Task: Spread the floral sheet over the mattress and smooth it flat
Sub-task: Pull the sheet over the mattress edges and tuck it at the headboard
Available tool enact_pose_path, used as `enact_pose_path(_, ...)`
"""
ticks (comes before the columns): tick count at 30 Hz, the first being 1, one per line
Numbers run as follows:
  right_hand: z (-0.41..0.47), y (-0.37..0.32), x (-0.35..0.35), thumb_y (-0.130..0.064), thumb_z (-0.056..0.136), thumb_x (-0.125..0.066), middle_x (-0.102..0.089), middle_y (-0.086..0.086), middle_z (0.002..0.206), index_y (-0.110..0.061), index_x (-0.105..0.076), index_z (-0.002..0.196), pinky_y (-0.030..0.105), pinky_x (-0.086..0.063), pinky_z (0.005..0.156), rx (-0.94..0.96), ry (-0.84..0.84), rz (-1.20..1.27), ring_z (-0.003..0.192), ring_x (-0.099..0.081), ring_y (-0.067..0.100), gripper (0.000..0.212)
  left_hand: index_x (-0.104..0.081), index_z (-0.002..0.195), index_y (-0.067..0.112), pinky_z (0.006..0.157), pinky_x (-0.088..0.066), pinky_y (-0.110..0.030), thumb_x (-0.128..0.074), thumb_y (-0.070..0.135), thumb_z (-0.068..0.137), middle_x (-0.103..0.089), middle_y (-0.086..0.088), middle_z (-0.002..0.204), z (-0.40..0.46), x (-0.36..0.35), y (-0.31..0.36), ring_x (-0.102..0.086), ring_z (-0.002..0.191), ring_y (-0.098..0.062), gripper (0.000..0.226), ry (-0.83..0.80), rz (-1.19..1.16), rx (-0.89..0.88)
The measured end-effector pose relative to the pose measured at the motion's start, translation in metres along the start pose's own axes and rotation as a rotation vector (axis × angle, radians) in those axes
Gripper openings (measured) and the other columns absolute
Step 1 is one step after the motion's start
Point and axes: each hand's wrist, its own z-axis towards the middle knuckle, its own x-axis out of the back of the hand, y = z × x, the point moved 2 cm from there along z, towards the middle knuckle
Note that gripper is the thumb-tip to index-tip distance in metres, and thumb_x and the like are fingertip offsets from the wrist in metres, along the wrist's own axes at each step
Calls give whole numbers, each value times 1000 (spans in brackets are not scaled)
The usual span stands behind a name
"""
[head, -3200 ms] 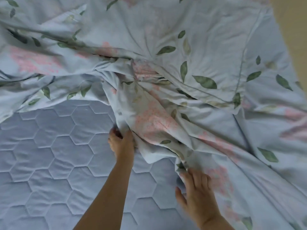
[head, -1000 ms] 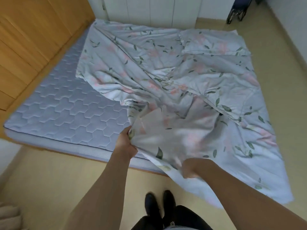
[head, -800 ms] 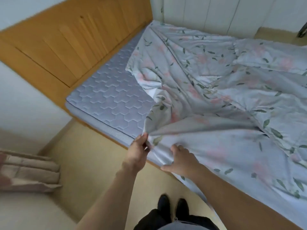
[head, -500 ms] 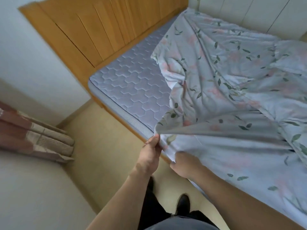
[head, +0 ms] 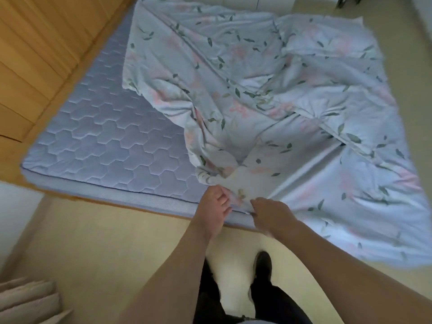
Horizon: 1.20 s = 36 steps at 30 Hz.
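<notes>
- My left hand (head: 214, 204) has its fingers curled, pinching the near edge of the pale blue floral cotton sheet (head: 268, 101) at the mattress's near side.
- My right hand (head: 271, 215) sits just beside it, fingers clenched on the same edge; the cloth runs away from my knuckles, up and to the right.
- The sheet lies rumpled beyond my fingers, covering the right part of the grey-blue hexagon-quilted mattress (head: 100, 141).
- To the left of my left fingers the mattress is bare.
- The sheet's right part drapes over the mattress edge towards the beige floor (head: 98, 242).

Bare quilted mattress (head: 98, 141) left of rumpled floral sheet (head: 268, 90)
</notes>
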Motion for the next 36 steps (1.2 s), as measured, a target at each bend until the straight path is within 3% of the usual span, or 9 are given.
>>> enact_pose_path(4,-26,11,-7,-24,100,-40,-55,2,107,-16,-51,110,29,-39,74,-29,-27,87,88,-56,22,18,-54,114,14,65,-53,-29,-70,56,76,-63,-3,100,21,-22,-19,-65,76,-19,59,-72,-170,219)
enact_pose_path(10,-53,27,-12,-20,98,-39,-53,-4,93,-22,-50,94,27,-37,70,-116,-168,159,78,-50,17,12,-50,132,8,100,-38,-52,-45,37,99,-50,-11,137,42,-52,6,-46,125,-36,44,110,-229,200)
enact_pose_path(13,-52,33,-15,-19,96,-40,-60,-3,91,-22,-53,89,28,-45,71,-185,-307,182,79,-58,17,16,-65,110,9,79,-50,-47,-49,27,98,-64,-12,120,44,-27,58,-60,106,-31,27,164,-210,85)
enact_pose_path(17,-32,13,1,-13,93,-39,-62,4,98,-14,-60,106,28,-43,70,-150,-393,101,79,-54,19,25,-66,119,14,92,-52,-46,-66,30,84,-70,-11,114,11,22,117,-64,109,-31,39,212,-197,5)
enact_pose_path(21,8,-18,18,-19,91,-43,-56,-2,94,-15,-59,112,28,-45,78,-95,-477,-147,88,-57,18,27,-66,99,17,66,-57,-43,-61,26,88,-74,-7,87,-44,51,134,-67,81,-30,16,292,-188,-105)
enact_pose_path(26,44,-92,26,-71,74,-51,-49,6,132,-10,-27,142,36,-44,90,80,-137,-14,116,-54,26,94,-59,126,6,89,-52,-44,-47,16,87,-62,-17,123,-89,62,113,-63,101,-33,42,68,-124,-152)
enact_pose_path(31,74,-152,13,-50,89,-51,-54,11,125,-9,-42,134,35,-45,83,215,143,-139,109,-56,28,62,-60,126,4,101,-44,-50,-52,14,85,-55,-20,134,-82,84,114,-57,117,-36,42,4,-152,-262)
enact_pose_path(33,74,-154,14,-41,79,-70,-64,11,103,-9,-63,110,36,-50,67,250,185,-135,87,-63,29,45,-49,137,2,108,-37,-51,-56,14,83,-49,-22,140,-74,87,115,-50,126,-39,56,-13,-222,-307)
enact_pose_path(36,82,-160,20,-50,72,-72,-60,9,101,-11,-61,107,35,-46,68,154,157,-91,86,-61,29,54,-44,140,1,103,-43,-51,-68,11,76,-49,-24,139,-48,91,133,-51,123,-41,69,-2,-334,-291)
